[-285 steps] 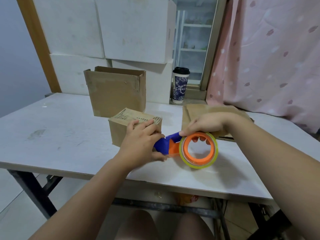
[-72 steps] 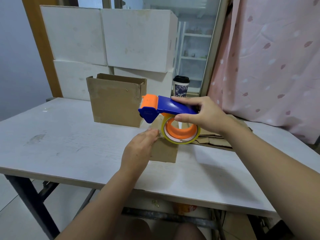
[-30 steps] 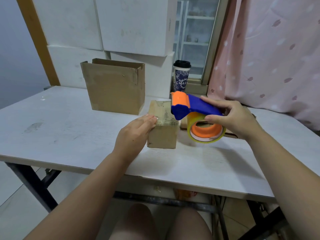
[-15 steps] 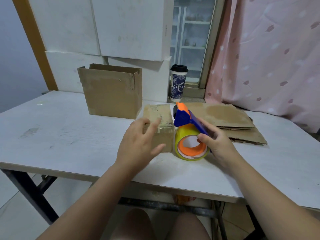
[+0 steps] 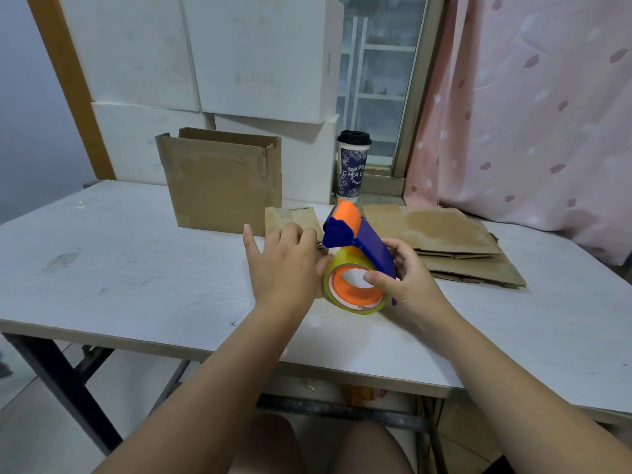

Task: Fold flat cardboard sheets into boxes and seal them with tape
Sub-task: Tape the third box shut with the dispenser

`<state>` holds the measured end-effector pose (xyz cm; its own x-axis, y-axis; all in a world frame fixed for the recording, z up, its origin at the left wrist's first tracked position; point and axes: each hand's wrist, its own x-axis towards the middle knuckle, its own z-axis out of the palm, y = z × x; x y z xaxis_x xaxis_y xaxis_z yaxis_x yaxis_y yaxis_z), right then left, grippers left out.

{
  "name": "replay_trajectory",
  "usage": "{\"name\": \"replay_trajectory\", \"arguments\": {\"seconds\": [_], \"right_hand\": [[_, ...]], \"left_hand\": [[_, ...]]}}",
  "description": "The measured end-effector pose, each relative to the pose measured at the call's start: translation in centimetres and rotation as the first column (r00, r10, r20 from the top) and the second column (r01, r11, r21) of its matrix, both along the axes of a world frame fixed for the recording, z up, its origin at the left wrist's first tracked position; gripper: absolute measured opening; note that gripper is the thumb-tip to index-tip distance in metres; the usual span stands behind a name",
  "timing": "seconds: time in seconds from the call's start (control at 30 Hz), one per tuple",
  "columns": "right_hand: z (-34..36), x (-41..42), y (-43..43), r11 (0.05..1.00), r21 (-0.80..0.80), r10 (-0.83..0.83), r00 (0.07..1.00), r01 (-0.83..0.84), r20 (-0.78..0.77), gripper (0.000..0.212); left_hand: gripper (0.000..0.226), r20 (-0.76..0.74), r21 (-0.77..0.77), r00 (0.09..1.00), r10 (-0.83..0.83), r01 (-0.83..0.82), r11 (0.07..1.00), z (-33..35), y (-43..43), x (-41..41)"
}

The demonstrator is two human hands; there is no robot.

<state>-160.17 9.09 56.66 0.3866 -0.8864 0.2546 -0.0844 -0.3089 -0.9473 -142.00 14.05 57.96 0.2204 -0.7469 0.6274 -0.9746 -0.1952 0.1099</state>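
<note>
A person sits at a white table point(image 5: 136, 275). The left hand point(image 5: 284, 268) lies flat against the small box point(image 5: 290, 217), with the fingers straight and close together and the thumb sticking out to the side. The hand hides most of the small box, so only its top shows behind the fingers. The right hand point(image 5: 408, 285) grips the tape dispenser point(image 5: 371, 249), with the fingers curled round the blue handle and the thumb on the orange ring inside the tape roll point(image 5: 342, 263). The tape dispenser stands on the table just to the right of the small box, with its orange tip pointing up. The roll touches the side of the left hand. A big open box point(image 5: 222, 189) stands behind the small box. Flat cardboard sheets point(image 5: 441, 230) lie in a pile to the right. A cup point(image 5: 353, 165) with a black lid stands at the back, near a pink curtain point(image 5: 530, 114). White boxes point(image 5: 256, 56) are stacked behind the big open box.
</note>
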Motion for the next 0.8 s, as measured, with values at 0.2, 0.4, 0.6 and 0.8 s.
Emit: {"name": "replay_trajectory", "arguments": {"seconds": [0.2, 0.4, 0.6, 0.8], "right_hand": [[1.8, -1.6, -1.2, 0.998, -0.062, 0.001, 0.999, -0.003, -0.038, 0.063], [5.0, -2.4, -1.4, 0.99, -0.123, 0.047, 0.983, -0.069, -0.177, 0.049], [5.1, -2.3, -0.9, 0.978, -0.178, 0.069, 0.974, -0.109, -0.216, 0.059], [3.8, -2.8, -0.7, 0.98, -0.171, 0.057, 0.967, -0.102, -0.249, 0.076]], "left_hand": [[0.023, 0.134, -0.131, 0.989, -0.057, 0.075, 0.989, -0.8, -0.8, 1.1], [0.022, 0.166, -0.189, 0.975, -0.148, 0.179, 0.966, -0.8, -1.7, 1.5], [0.02, 0.186, -0.349, 0.954, -0.233, 0.286, 0.892, -2.0, -1.9, 2.1], [0.022, 0.15, -0.312, 0.94, -0.305, 0.338, 0.888, -1.8, -2.2, 2.0]]}}
